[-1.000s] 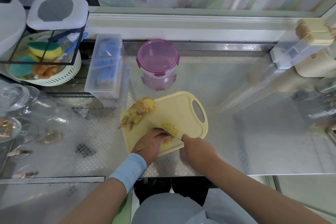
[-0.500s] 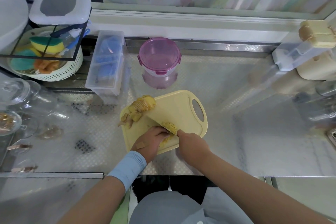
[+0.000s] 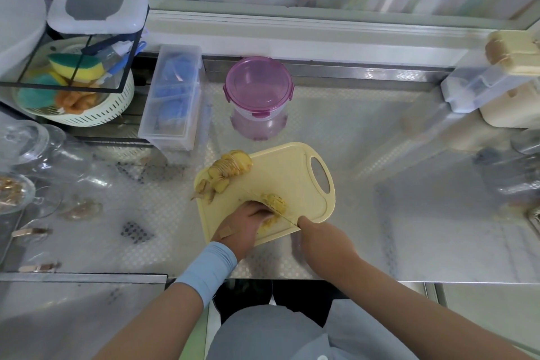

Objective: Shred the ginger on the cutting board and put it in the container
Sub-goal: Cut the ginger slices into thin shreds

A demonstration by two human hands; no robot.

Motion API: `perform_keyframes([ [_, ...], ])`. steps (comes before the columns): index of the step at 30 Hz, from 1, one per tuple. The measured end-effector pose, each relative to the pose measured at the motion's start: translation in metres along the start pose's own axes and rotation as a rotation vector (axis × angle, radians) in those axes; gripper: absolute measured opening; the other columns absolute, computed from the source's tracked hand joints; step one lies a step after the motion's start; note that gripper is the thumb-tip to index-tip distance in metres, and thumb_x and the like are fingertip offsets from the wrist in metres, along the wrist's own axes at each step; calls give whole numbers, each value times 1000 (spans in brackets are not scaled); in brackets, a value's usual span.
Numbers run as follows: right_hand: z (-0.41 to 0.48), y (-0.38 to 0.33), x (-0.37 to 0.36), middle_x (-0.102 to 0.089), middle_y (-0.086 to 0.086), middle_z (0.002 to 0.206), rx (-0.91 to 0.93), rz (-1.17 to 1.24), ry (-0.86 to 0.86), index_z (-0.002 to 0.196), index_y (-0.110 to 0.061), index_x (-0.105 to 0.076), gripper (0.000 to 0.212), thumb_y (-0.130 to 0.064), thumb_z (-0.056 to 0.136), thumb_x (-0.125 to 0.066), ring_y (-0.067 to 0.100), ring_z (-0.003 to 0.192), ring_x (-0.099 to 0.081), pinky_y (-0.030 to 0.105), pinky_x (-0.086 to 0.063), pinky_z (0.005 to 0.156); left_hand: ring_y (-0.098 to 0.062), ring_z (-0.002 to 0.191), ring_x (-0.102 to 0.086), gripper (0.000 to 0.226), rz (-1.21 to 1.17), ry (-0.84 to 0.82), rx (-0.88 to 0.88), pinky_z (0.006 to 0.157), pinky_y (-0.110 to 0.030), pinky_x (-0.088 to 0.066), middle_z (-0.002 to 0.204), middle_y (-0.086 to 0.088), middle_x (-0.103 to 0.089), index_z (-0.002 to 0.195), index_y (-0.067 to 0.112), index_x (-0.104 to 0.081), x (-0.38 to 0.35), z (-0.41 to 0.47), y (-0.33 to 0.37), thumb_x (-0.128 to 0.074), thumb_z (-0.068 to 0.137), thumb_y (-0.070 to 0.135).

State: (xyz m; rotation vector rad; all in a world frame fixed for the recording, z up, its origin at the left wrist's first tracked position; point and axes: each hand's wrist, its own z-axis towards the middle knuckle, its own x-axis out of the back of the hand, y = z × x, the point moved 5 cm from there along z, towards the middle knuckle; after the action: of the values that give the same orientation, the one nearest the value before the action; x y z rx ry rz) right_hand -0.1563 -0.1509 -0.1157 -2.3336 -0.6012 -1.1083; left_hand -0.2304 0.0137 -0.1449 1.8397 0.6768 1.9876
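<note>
Near the front edge of the cutting board point(image 3: 280, 172), a ginger clump point(image 3: 274, 204): pale yellow, fibrous, ragged at its near side where fine strands spread. Pinned from the left by the left hand point(image 3: 245, 223), fingers curled into a claw, tips bearing down on the clump. Across the clump, edge-on and thin as a line, a knife point(image 3: 285, 216), slanting from the middle of the board down to the right hand point(image 3: 318, 238); fingers there folded under and clenched about the handle, the handle itself hidden beneath the hand. On the back of the left hand a tan plaster point(image 3: 225, 232), and round the wrist a light blue ribbed sleeve point(image 3: 210, 266). At the board's far left corner, well apart from the clump, a fanned heap of ginger slices point(image 3: 230, 168), thin round discs leaning on one another, a few spilling over the rim. Board itself matt yellow plastic, rounded at the corners, with an oval handle slot at the right end. Beyond it, apart from the board, the container point(image 3: 258, 88): round, translucent, closed with a purple clip-on lid. All on a counter point(image 3: 350, 140) of embossed, reflective metal. Farther left, a long clear box point(image 3: 175, 96) of blue items, a white slotted colander point(image 3: 87, 117) of sponges, and glass jars point(image 3: 43, 149).
</note>
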Motion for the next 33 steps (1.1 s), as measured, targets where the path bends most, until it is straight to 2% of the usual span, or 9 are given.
perform_keyframes([
  [5,16,-16,-1,-46,4,70,13,18,-14,93,-18,-34,17,-4,90,-41,20,55,-42,31,-28,45,-10,112,-44,50,-47,-5,15,87,-31,-50,120,1,-64,114,23,-70,-1,0,-3,-72,74,-7],
  [12,29,-21,2,-46,3,70,30,40,-17,94,-19,-34,19,-3,88,-42,24,57,-48,32,-35,47,-9,106,-46,41,-54,31,7,81,-25,-46,114,2,-66,108,22,-72,2,1,-2,-71,77,-4],
  [17,14,-8,0,-47,2,67,-3,33,24,90,-22,-33,17,-9,91,-43,20,53,-44,30,-29,45,-9,106,-48,32,-36,49,-9,82,-23,-45,113,5,-65,104,22,-72,0,0,-6,-64,81,2],
  [20,3,3,-3,-45,2,69,-2,32,-3,92,-20,-36,9,-14,95,-42,18,55,-40,32,-25,46,-8,104,-48,28,-22,65,-14,81,-21,-45,110,6,-65,101,23,-73,0,0,-5,-55,84,11],
  [22,2,4,-2,-44,2,69,6,10,-7,93,-19,-36,8,-14,95,-42,18,55,-40,33,-24,46,-8,105,-48,30,-29,64,-12,82,-21,-45,112,7,-65,103,24,-73,0,0,-6,-48,87,17],
  [26,21,-13,-2,-46,3,69,9,29,-9,92,-18,-36,14,-7,88,-43,20,54,-43,31,-33,47,-9,110,-46,31,-58,54,6,85,-27,-48,118,7,-62,110,25,-71,-2,-1,-8,-54,88,11],
  [29,30,-21,-1,-47,4,69,15,43,-12,92,-19,-35,18,-5,84,-44,21,53,-44,30,-33,45,-10,109,-47,34,-52,51,14,82,-31,-53,117,6,-62,110,26,-70,-3,0,-9,-43,89,21],
  [33,29,-17,1,-49,5,69,16,55,-8,89,-20,-35,17,-6,85,-44,21,53,-45,29,-33,46,-8,109,-47,35,-53,46,16,85,-28,-50,117,7,-62,109,26,-70,-3,-1,-10,-42,89,22],
])
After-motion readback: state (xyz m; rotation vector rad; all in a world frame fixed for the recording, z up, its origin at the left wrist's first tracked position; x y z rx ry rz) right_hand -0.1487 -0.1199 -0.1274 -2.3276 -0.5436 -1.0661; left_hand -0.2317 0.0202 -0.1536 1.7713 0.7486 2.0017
